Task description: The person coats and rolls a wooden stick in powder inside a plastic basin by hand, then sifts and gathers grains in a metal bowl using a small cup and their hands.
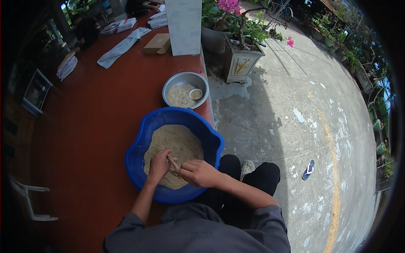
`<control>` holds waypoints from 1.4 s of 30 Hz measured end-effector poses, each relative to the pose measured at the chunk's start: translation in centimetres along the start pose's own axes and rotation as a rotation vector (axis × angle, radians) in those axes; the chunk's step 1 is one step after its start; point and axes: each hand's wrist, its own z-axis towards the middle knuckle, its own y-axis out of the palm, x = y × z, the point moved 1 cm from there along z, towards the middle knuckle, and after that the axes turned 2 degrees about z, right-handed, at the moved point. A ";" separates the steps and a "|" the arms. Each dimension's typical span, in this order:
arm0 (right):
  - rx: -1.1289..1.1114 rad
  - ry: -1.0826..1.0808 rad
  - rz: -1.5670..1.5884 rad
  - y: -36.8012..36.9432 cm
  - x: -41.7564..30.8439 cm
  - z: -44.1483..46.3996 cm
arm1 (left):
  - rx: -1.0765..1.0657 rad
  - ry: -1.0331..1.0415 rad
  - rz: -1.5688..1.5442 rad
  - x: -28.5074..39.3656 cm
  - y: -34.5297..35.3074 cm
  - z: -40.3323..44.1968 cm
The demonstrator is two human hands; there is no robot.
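Observation:
A large blue plastic basin [131,158] holds a heap of tan, sandy powder [179,139]. Over that powder, both hands meet at a short light-brown stick-like piece [172,162], whose exact kind I cannot make out. My left hand [159,164] pinches its upper left end. Curled fingers of my right hand [198,173] close on its lower right end. Just beyond the basin stands a metal bowl [165,90] with pale flakes or grains [179,95] inside. A small metal cup [195,94] with grains in it rests on them.
The red floor [84,139] ends in an edge on my right, above grey concrete [291,126]. Farther off are a cardboard box [157,43], a white pillar [184,27], a planter [242,61] and paper stacks [67,66]. A blue sandal [308,169] lies on the concrete.

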 end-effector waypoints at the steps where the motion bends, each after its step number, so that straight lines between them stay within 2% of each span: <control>1: -0.030 -0.028 -0.026 0.4 -0.2 -0.3 | 0.001 0.023 -0.028 0.3 0.1 -0.2; 3: -0.036 -0.092 -0.042 0.8 -0.5 -0.6 | 0.008 0.081 -0.082 1.5 0.6 -0.1; 6: 0.034 -0.185 -0.037 0.7 -0.9 -0.1 | -0.014 0.038 -0.264 3.3 3.0 -0.8; 9: 0.129 -0.223 -0.015 -0.2 -1.6 0.6 | -0.135 0.111 -0.300 5.7 3.6 -2.2; 12: 0.166 -0.121 0.015 -0.7 -1.1 0.8 | 0.155 0.437 -0.353 6.7 5.5 -3.7; 13: 0.192 -0.059 0.032 -1.1 -0.8 0.8 | 0.203 0.476 -0.287 5.1 7.0 -4.0; 16: 0.295 0.183 0.115 -2.4 1.1 0.7 | -0.188 0.023 -0.060 6.5 5.6 -3.1; 17: 0.334 0.294 0.170 -2.8 1.9 0.7 | -0.166 0.039 -0.197 7.4 4.3 -3.5; 18: 0.373 0.403 0.226 -3.1 2.6 0.7 | -0.188 0.029 -0.172 7.4 3.8 -3.9; 21: 0.308 0.578 0.188 -4.2 4.4 0.7 | -0.210 -0.037 -0.150 5.3 2.1 -4.1; 24: 0.177 0.466 0.055 -2.4 5.5 -0.3 | -0.116 -0.118 -0.218 0.2 -0.1 -3.6; 27: 0.136 0.317 0.167 -0.6 2.8 0.0 | 0.054 -0.090 -0.206 -3.8 -0.7 -2.5; 32: -0.026 0.078 0.249 0.6 -0.7 0.9 | 0.096 -0.022 -0.197 -3.1 -0.6 -0.4; 33: -0.044 0.031 0.223 1.3 -1.0 0.8 | 0.097 -0.037 -0.240 -2.6 -0.2 0.5; 36: -0.055 -0.043 0.193 2.5 -1.7 0.9 | 0.305 0.105 -0.558 -2.0 3.2 3.6; 40: 0.011 -0.075 0.129 2.1 -1.8 1.7 | 0.103 0.074 -0.977 2.0 6.5 5.4; 42: 0.063 -0.083 0.085 1.6 -1.4 1.8 | 0.026 0.144 -0.799 3.5 7.2 4.5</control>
